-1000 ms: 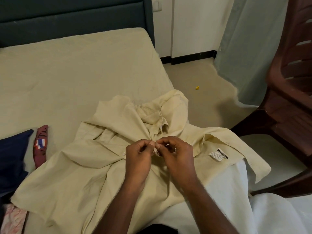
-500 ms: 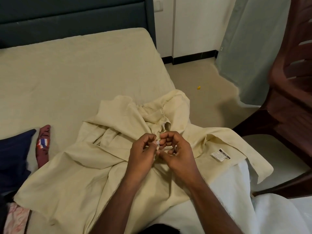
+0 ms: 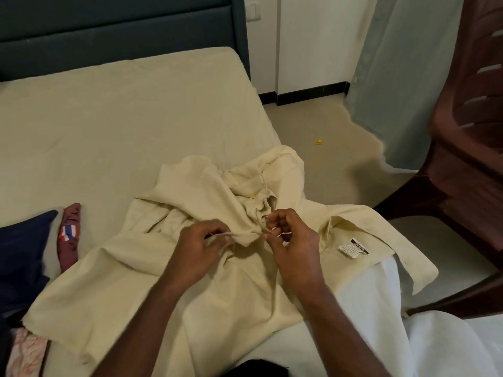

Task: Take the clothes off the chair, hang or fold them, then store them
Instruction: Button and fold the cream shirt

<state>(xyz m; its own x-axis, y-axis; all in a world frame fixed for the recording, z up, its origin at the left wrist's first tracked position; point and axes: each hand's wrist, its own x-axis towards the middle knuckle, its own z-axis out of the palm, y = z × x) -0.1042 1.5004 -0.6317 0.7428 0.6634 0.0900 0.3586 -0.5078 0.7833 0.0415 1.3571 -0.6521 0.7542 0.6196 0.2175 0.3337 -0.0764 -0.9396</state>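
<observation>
A cream garment [image 3: 174, 278] is spread in rumpled folds on the bed [image 3: 109, 126], and both hands are held over its gathered middle. A thin cream cord [image 3: 221, 234] is pinched between the curled fingers of the left hand [image 3: 198, 251]; the cord runs from that pinch rightward to a bunched knot of cloth lying between the two hands. The other end of the cord is pinched by the curled fingers of the right hand [image 3: 294, 248], just right of the knot. The puckered, drawn-in part of the garment rises directly beyond the right hand's fingertips, while the broad flat panels fall away to the left of and below the left wrist. A white label [image 3: 353, 248] is seen on a flap of the garment to the right of the right hand, well apart from it. A brown chair [image 3: 468, 170] stands farther right, beyond the bed's edge. To the far left of the left hand, a dark blue cloth [image 3: 24, 257] and a reddish cloth [image 3: 69, 235] lie beside the garment's edge.
</observation>
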